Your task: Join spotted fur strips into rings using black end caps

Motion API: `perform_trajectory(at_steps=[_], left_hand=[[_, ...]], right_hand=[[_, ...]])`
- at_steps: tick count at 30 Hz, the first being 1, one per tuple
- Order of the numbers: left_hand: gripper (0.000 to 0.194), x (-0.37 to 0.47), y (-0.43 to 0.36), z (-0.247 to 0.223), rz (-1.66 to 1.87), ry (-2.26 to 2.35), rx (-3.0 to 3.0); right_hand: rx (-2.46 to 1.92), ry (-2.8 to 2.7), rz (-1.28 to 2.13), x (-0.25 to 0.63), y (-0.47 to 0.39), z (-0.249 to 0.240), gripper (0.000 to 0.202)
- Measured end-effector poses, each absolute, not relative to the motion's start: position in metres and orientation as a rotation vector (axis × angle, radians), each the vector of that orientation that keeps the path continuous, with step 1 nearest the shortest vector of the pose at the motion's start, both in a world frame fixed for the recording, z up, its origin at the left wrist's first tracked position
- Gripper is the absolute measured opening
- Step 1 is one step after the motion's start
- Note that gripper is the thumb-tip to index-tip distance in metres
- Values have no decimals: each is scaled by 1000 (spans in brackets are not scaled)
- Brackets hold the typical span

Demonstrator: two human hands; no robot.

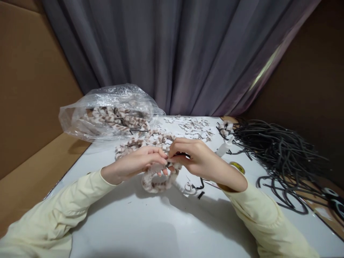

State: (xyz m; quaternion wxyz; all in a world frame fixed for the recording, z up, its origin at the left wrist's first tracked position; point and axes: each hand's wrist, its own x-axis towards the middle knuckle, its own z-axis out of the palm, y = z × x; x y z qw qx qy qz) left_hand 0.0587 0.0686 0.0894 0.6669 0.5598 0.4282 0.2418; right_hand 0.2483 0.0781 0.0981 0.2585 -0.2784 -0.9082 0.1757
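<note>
A fluffy brown-and-white ring (157, 186) hangs from my hands just above the white table (129, 229). My left hand (141, 161) pinches it at the upper side, fingers pressed together. Right beside, my right hand (188, 154) closes on the ring's top, where a bit of black cord shows between the fingertips. The two sets of fingertips meet, and they hide the ends of the ring. Behind my left hand lie more fluffy striped pieces (129, 144) on the table.
A clear plastic bag (77, 123) of fluffy pieces stands back left. Small metal parts (196, 125) lie scattered at the back. Rightward are a white bottle (225, 147), a yellow tape roll (237, 167), black cords (279, 150) and scissors (333, 200). Short black pieces (201, 194) lie near my right hand.
</note>
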Motion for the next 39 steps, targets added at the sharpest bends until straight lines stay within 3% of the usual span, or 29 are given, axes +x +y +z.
perform_trajectory(at_steps=[12, 16, 21, 28, 31, 35, 39], left_hand=[[20, 62, 64, 88, 614, 1073, 1543], [16, 59, 61, 77, 707, 1101, 1888], [9, 55, 57, 60, 982, 863, 2567], [14, 56, 52, 58, 1025, 500, 3004], [13, 58, 51, 61, 1075, 443, 2996], [25, 59, 50, 61, 1139, 528, 2926], [21, 60, 49, 60, 1167, 473, 2823]], right_hand=[[-756, -2492, 466, 255, 80, 107, 14], [-787, -2557, 449, 265, 78, 115, 17], [-657, -2588, 289, 274, 71, 123, 26], [-540, -2463, -49, 267, 74, 117, 33], [-567, -2439, -99, 262, 77, 110, 37], [-583, -2455, -80, 256, 82, 100, 33], [-567, -2444, 6, 251, 89, 91, 33]])
